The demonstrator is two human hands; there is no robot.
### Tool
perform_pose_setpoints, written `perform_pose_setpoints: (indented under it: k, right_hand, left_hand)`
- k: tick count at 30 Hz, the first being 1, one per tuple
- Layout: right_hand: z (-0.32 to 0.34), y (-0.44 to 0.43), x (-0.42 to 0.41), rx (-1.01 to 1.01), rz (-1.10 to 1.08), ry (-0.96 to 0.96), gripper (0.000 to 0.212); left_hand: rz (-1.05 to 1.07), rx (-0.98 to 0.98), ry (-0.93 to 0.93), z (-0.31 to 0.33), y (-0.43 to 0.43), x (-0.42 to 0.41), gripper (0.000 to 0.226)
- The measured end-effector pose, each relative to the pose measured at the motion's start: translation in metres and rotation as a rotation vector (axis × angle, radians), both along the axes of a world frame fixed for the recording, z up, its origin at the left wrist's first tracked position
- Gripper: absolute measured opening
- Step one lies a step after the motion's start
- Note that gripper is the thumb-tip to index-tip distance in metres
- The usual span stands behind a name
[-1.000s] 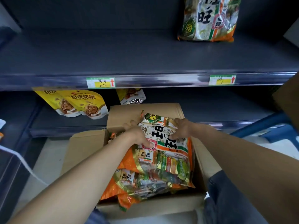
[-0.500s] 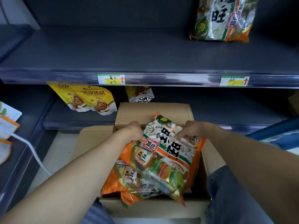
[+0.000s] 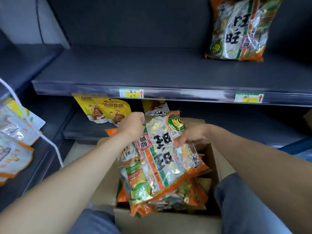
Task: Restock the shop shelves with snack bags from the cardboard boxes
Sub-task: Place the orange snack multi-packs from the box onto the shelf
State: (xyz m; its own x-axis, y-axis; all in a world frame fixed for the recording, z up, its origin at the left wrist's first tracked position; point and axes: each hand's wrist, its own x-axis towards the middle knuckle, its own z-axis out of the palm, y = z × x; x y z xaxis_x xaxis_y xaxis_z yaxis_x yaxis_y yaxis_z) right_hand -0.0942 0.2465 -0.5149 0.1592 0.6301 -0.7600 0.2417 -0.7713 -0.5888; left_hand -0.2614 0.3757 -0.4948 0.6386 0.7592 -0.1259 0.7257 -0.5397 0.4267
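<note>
We are holding the snack bag [image 3: 162,154] over the cardboard box [image 3: 168,222], with the left hand [image 3: 133,126] gripping one upper corner and the right hand [image 3: 192,135] pinching the other, fingers curled on the film. We are judging this the lift-out step. The next move is calling for a raise onto the shelf [image 3: 135,70] beside the matching bag [image 3: 236,29].

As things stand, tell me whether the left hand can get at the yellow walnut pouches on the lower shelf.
Probably, but not yet: the left hand grips the orange-and-white snack bag. The yellow walnut pouches sit just beyond it with nothing between.
</note>
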Motion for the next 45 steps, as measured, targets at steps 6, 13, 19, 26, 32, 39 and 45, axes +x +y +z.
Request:
perform_pose_setpoints:
  k: [6,13,19,26,32,39,45]
  right_hand:
    - [0.047,0.028,-0.002,0.229,0.011,0.045,0.024]
    - [0.095,0.039,0.026,0.489,-0.158,0.01,0.034]
    - [0.126,0.023,0.066,0.664,-0.381,0.029,0.033]
    - [0.153,-0.012,0.12,0.774,-0.643,-0.065,0.023]
    - [0.173,-0.039,0.183,0.922,-0.896,-0.305,0.028]
    - [0.149,-0.039,0.253,0.615,-1.019,-0.682,0.058]
    - [0.12,-0.014,0.282,0.765,-1.134,-0.55,0.04]
  left_hand:
    - [0.068,0.156,-0.109,0.054,0.022,-0.014,0.029]
    - [0.12,0.403,-0.304,0.11,0.028,0.015,0.014]
    - [0.352,0.323,-0.337,0.129,0.027,0.049,0.087]
    - [0.263,-0.506,-0.709,0.141,0.027,0.112,0.118]
    - [0.004,-0.353,-0.688,0.162,0.008,0.201,0.075]
    - [-0.124,-0.299,-0.529,0.144,0.001,0.29,0.079]
    - [-0.046,-0.322,-0.607,0.125,0.013,0.328,0.084]
